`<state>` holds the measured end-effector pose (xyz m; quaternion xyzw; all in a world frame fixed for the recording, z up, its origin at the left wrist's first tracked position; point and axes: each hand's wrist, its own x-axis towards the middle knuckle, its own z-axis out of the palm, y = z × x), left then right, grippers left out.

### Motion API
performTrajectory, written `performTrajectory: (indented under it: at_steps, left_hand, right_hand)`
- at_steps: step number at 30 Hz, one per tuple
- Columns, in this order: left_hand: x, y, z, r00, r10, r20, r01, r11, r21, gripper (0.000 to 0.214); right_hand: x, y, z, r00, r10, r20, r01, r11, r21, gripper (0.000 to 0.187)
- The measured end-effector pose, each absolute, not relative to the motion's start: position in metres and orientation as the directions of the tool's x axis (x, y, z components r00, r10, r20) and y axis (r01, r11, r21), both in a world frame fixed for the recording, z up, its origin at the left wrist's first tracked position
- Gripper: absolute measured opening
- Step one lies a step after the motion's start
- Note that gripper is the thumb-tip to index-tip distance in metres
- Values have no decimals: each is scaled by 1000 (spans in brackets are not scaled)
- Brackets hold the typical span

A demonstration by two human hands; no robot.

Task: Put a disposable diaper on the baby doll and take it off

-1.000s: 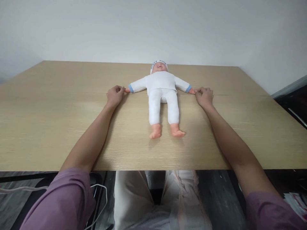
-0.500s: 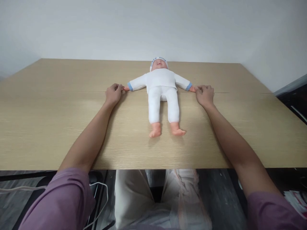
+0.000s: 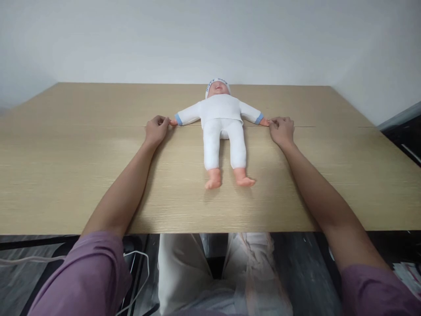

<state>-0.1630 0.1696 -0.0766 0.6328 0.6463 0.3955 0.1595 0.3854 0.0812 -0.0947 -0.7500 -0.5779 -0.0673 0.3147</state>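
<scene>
Your left hand point(image 3: 157, 130) and right hand point(image 3: 282, 131): fingers pinching doll point(image 3: 222, 115) at left and right arm ends point(image 3: 173, 122) | likely light, soft, smooth-skinned | hold firmly around torso point(image 3: 221, 107)

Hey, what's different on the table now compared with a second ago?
No clear change, beyond a slight shift of the view. The doll still lies face up on the table, arms spread; the person's left hand and right hand still have their fingers at its hands.
</scene>
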Motion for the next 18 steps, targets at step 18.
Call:
performTrajectory:
  at_steps: [18]
  left_hand:
    - [-77,-32,-15,-128,698,705,589,-518,620,41]
  right_hand:
    - [269,-68,-5,-24,749,662,872,339,-352,40]
